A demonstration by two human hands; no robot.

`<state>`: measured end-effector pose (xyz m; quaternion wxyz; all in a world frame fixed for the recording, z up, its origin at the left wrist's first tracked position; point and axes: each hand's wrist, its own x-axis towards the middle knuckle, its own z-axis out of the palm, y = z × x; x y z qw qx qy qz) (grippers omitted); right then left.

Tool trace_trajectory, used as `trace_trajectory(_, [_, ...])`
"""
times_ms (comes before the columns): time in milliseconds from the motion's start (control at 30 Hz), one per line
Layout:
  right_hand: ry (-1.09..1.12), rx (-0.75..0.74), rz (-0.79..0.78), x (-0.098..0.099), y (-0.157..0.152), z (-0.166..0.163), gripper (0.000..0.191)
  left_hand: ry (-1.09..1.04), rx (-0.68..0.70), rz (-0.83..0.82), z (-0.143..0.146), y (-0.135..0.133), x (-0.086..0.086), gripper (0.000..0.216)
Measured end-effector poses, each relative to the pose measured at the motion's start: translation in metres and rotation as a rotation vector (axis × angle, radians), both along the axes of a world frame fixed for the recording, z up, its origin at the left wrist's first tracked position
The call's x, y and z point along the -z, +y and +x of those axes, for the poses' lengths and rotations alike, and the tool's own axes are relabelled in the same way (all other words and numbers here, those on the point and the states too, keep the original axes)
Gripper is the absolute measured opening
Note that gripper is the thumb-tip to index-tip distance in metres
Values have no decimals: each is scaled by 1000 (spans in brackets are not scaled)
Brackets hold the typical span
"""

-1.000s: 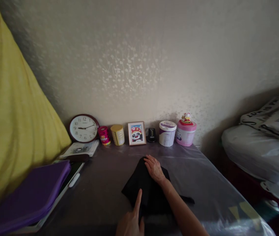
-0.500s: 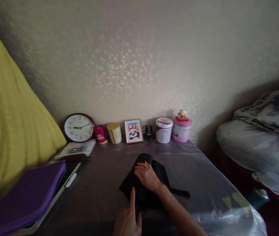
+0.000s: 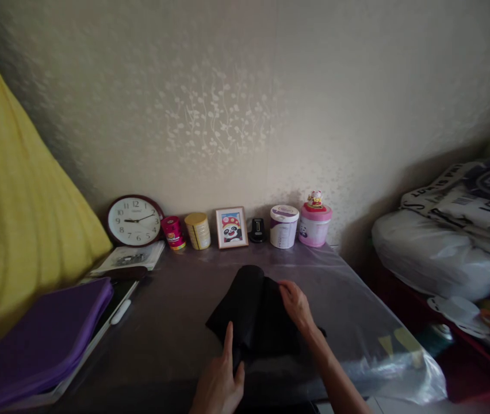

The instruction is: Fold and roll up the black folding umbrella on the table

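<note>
A black folded cloth (image 3: pixel 247 305) lies on the table, with a rounded roll down its middle, a pointed corner at left and a flatter flap at right. My left hand (image 3: pixel 221 379) is at its near end, index finger stretched along the fabric and thumb apart; a dark narrow part of the cloth sits between them, and the other fingers are curled out of sight. With bent fingers pressed together, my right hand (image 3: pixel 295 305) grips the upper edge of the right flap. A short bit of black strap (image 3: pixel 323 332) shows beyond my right wrist.
Along the wall stand a clock (image 3: pixel 135 221), a pink can (image 3: pixel 173 233), a yellow-lidded tin (image 3: pixel 197 231), a picture frame (image 3: pixel 232 227), a small black device (image 3: pixel 257 230) and two tubs (image 3: pixel 283 227). A purple folder (image 3: pixel 50 328) lies at left. Bagged bedding (image 3: pixel 439 247) is piled at right.
My right hand has moved right, from lying flat on the roll to gripping the flap's edge. The strap is now mostly hidden. My left hand stays at the near end.
</note>
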<state>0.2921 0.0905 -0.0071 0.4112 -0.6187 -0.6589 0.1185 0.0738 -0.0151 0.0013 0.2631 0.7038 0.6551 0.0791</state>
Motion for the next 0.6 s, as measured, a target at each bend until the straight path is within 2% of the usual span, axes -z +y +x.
trace_trajectory(100, [-134,-236,6,2,-16,-10,24,-63,-9,-3,-2,1,2,69])
trace_trajectory(133, [-196,-267,-17,3,-16,-13,22,-66,-12,-11,-2,1,1,69])
trace_trajectory(167, [-250,-250,-46,4,-14,-14,22,-63,-17,-19,-2,1,1,69])
trace_trajectory(233, [-294,-95,-104,7,-6,-11,24,-69,-32,-31,-2,1,-3,68])
trace_trajectory(333, [-208,134,-169,10,7,6,28,-124,-50,-59,-3,0,-10,66])
trace_trajectory(467, [-110,178,-223,13,7,26,29,-200,-46,-106,-6,0,-14,66])
trace_trajectory(600, [-30,147,-301,14,-1,27,30,-251,-58,-164,-5,0,-15,65])
